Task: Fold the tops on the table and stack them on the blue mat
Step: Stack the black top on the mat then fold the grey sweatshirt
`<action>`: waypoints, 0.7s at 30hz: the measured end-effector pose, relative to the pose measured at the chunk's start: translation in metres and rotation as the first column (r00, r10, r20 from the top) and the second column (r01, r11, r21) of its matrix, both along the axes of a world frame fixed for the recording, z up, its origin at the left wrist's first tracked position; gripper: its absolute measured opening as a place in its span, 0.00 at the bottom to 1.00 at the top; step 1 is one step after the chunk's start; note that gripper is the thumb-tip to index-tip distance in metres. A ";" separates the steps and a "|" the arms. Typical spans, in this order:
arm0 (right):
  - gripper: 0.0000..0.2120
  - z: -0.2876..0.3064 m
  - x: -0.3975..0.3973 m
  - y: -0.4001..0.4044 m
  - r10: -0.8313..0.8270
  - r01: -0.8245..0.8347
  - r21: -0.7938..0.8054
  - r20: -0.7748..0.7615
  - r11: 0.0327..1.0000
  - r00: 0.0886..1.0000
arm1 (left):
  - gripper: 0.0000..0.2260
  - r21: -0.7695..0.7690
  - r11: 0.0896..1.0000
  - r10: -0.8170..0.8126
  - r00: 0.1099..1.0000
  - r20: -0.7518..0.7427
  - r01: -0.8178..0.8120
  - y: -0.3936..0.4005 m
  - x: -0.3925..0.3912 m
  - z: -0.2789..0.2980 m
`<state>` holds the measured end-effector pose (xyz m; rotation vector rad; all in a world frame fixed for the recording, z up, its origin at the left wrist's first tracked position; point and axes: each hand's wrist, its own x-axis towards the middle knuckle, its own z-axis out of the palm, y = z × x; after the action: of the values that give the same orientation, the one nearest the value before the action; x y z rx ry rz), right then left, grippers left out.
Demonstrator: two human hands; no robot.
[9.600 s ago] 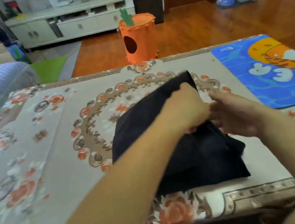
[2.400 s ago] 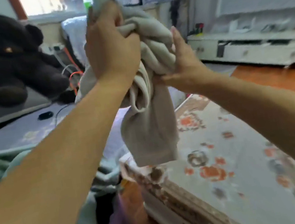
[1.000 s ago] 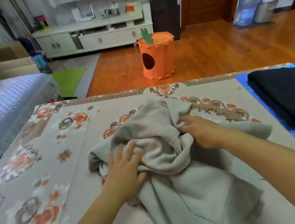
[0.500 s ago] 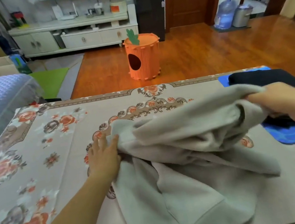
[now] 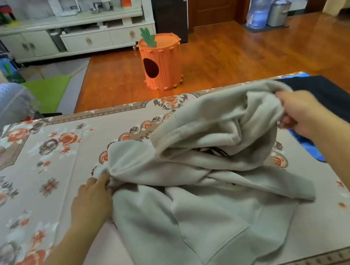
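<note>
Tabletop [image 5: 37, 180] space lies bare to the left of the grey top [image 5: 204, 197], under a flowered cloth that runs to the far edge and the near edge. The grey top sits crumpled in the middle, its hem hanging at the near edge. At the right edge a folded black top [image 5: 337, 103] lies on the blue mat [image 5: 312, 145], just beside the grey one. The hands are well apart: the left hand [image 5: 92, 200] lies low on the tabletop with fingers curled into the garment's left edge, and the right hand [image 5: 298, 110] is raised, pinching a bunch of grey fabric lifted above the pile, near the black top.
</note>
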<state>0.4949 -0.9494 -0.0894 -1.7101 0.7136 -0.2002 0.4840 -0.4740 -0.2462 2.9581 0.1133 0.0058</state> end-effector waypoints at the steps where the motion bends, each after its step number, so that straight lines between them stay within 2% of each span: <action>1: 0.11 0.014 0.007 -0.003 -0.083 0.056 0.188 0.135 0.980 0.987 | 0.09 -0.037 0.999 0.018 1.000 -0.010 -0.018 0.003 0.004 0.004; 3: 0.10 0.039 0.020 -0.011 -0.265 0.049 0.565 0.306 0.823 0.915 | 0.07 -0.074 0.997 0.030 0.999 0.011 -0.030 0.006 0.015 0.018; 4: 0.10 0.049 0.025 -0.015 -0.328 -0.001 0.693 0.343 0.721 0.880 | 0.07 -0.076 0.996 0.039 0.998 0.055 -0.035 0.006 0.021 0.026; 5: 0.08 0.057 0.028 -0.019 -0.370 -0.035 0.758 0.357 0.651 0.857 | 0.07 -0.071 0.996 0.056 0.993 0.105 -0.049 0.005 0.029 0.036; 6: 0.08 0.062 0.031 -0.023 -0.383 -0.043 0.773 0.361 0.633 0.851 | 0.07 -0.073 0.995 0.077 0.986 0.148 -0.067 0.002 0.037 0.045; 7: 0.07 0.062 0.035 -0.027 -0.373 -0.010 0.745 0.346 0.667 0.861 | 0.08 -0.078 0.992 0.109 0.980 0.164 -0.097 -0.002 0.046 0.052; 9: 0.07 0.055 0.035 -0.026 -0.271 0.081 0.572 0.255 0.816 0.928 | 0.13 -0.096 0.984 0.158 0.985 0.074 -0.151 -0.014 0.058 0.061; 10: 0.08 0.043 0.034 -0.028 -0.190 0.088 0.450 0.185 0.889 0.964 | 0.17 -0.090 0.988 0.127 0.992 0.020 -0.124 -0.024 0.058 0.062; 11: 0.10 0.030 0.030 -0.029 -0.124 0.086 0.320 0.102 0.944 0.987 | 0.22 -0.085 0.995 0.052 0.999 -0.004 -0.053 -0.034 0.054 0.062; 13: 0.18 -0.006 0.021 -0.037 -0.063 0.068 0.086 -0.053 0.994 0.997 | 0.33 -0.101 0.986 -0.134 0.990 -0.040 0.130 -0.060 0.034 0.047; 15: 0.20 -0.040 0.007 -0.040 0.007 -0.014 -0.028 -0.209 1.000 0.978 | 0.38 0.010 0.965 -0.259 0.952 -0.162 0.264 -0.083 -0.001 0.027; 17: 0.12 -0.068 -0.009 -0.031 0.089 -0.098 -0.009 -0.349 0.995 0.933 | 0.33 0.035 0.955 -0.277 0.927 -0.252 0.295 -0.091 -0.026 0.009; 18: 0.11 -0.080 -0.015 -0.024 0.119 -0.136 -0.019 -0.381 0.991 0.917 | 0.31 0.032 0.957 -0.272 0.932 -0.238 0.288 -0.090 -0.030 0.001; 19: 0.12 -0.087 -0.020 -0.014 0.129 -0.184 -0.103 -0.397 0.978 0.909 | 0.30 0.031 0.961 -0.265 0.944 -0.195 0.276 -0.089 -0.032 0.000; 21: 0.15 -0.095 -0.025 0.006 0.135 -0.278 -0.394 -0.355 0.876 0.925 | 0.31 -0.041 0.977 -0.212 0.975 -0.065 0.210 -0.087 -0.025 0.007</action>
<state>0.4699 -0.9438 -0.1840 -2.2749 0.7464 0.0803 0.4586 -0.5610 -0.2391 2.9204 -0.1902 -0.1253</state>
